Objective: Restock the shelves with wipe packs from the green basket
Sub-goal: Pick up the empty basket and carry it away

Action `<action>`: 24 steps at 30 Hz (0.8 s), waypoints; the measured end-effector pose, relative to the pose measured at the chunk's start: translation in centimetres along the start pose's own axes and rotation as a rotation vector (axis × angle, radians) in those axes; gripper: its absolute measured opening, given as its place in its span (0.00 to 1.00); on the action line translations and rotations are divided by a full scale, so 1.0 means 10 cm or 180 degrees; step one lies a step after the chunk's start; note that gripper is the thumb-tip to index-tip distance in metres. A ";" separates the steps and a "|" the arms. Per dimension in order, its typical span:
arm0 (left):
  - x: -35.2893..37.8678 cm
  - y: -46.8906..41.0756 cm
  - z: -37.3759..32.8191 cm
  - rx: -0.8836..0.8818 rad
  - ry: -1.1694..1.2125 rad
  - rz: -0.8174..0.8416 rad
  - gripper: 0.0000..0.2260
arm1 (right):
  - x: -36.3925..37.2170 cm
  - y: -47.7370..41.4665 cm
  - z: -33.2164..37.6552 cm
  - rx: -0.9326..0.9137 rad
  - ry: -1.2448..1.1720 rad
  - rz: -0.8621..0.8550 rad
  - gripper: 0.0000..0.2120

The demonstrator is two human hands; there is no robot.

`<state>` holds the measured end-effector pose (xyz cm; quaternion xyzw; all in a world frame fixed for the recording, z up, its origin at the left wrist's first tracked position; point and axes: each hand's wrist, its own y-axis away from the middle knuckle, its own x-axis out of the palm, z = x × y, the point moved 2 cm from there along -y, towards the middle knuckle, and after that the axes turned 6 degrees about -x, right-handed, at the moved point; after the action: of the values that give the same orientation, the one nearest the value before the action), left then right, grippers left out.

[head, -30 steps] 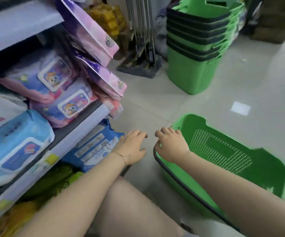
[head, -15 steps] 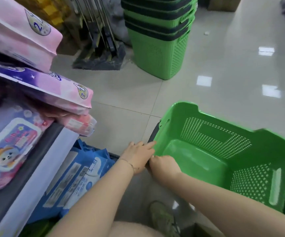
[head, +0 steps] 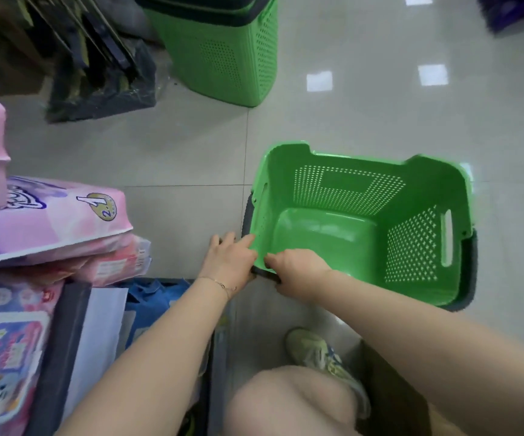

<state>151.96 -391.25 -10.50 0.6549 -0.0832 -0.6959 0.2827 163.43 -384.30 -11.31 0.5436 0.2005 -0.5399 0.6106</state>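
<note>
Glossy tiled floor (head: 380,99), green basket (head: 424,184), both hands' fingers (head: 286,262) closed on its dark handle (head: 267,275).

basket (head: 361,234): green, dotted perforations, dark handle | pack (head: 50,215): pink-purple | floor (head: 176,152): pale grey tiles

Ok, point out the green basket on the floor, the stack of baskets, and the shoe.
green basket (head: 361,187): head view, perforated far wall.
stack of baskets (head: 220,64): head view, front side.
shoe (head: 314,349): head view, toe.
</note>
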 end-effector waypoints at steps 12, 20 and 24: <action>-0.66 0.19 -0.21 0.0002 -0.0473 0.0253 0.10 | 0.04 1.52 -0.61 0.1367 -0.0204 -0.0130 0.07; -1.35 0.13 -0.49 -0.0204 0.0628 0.0497 0.06 | -0.78 1.64 -0.68 0.1519 -0.0149 -0.1028 0.08; -1.72 0.00 -0.50 -0.0224 0.0635 0.0584 0.06 | -1.13 1.66 -0.89 0.1623 -0.0496 -0.0992 0.07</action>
<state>156.45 -381.34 3.74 0.7001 -0.0897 -0.6011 0.3748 177.27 -374.43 2.58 0.5990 0.0921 -0.7000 0.3779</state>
